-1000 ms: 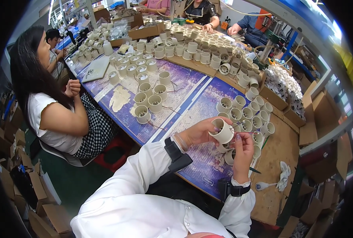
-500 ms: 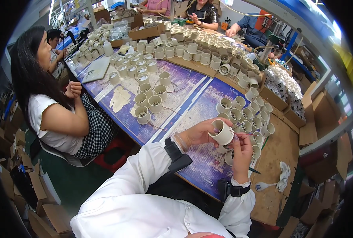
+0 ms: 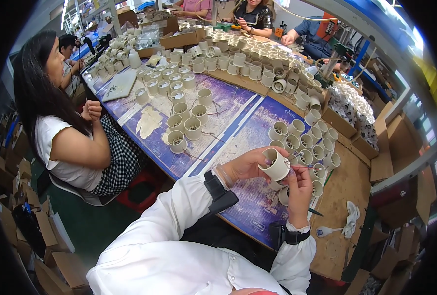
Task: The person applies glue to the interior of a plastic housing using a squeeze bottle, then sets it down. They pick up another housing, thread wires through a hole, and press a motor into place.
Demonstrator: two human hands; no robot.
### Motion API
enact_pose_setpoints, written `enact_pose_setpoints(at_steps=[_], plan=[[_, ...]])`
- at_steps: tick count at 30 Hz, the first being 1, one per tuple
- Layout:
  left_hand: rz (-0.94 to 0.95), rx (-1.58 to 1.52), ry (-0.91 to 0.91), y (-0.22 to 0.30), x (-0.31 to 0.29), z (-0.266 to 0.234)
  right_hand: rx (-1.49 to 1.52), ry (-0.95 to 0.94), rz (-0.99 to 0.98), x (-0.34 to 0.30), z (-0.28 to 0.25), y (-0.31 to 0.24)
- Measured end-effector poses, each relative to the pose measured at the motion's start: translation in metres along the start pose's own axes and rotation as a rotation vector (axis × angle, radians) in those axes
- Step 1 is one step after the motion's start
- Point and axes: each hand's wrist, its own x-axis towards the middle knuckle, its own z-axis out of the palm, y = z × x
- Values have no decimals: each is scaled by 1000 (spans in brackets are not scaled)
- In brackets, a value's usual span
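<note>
My left hand [image 3: 254, 163] is wrapped round a cream plastic cup [image 3: 278, 168], tilted, with small parts inside its open mouth. Thin wires [image 3: 302, 166] stick out from the cup's right side. At that side, my right hand [image 3: 299, 186] pinches the wires between thumb and fingers. Just beyond my hands, several like cups [image 3: 292, 142] stand in a cluster, with small parts in them. Another group of filled cups [image 3: 177, 141] stands to the left, some with wires trailing onto the purple mat [image 3: 238, 206].
Many more cups [image 3: 238, 59] crowd the far table. A box of white pieces [image 3: 351, 105] stands at the right. A white cloth [image 3: 351, 219] and a white-handled tool [image 3: 328, 230] lie on the brown board. A person [image 3: 66, 123] sits at the left; others work across the table.
My hands and the held cup stay almost in place. The view has shifted very slightly.
</note>
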Motion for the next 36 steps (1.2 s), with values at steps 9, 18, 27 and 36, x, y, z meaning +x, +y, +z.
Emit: enact_pose_setpoints(at_steps=[9,18,27,36], plan=[[12,9,-4,0,0,1,-3,-22,1,0,-2,2],[5,12,-4,1,1,0,1,-37,0,1,-3,4],[11,13,-6,0,0,0,-13,-36,8,0,-2,3],[12,21,-1,-1,0,-1,-5,-47,10,0,-2,4]])
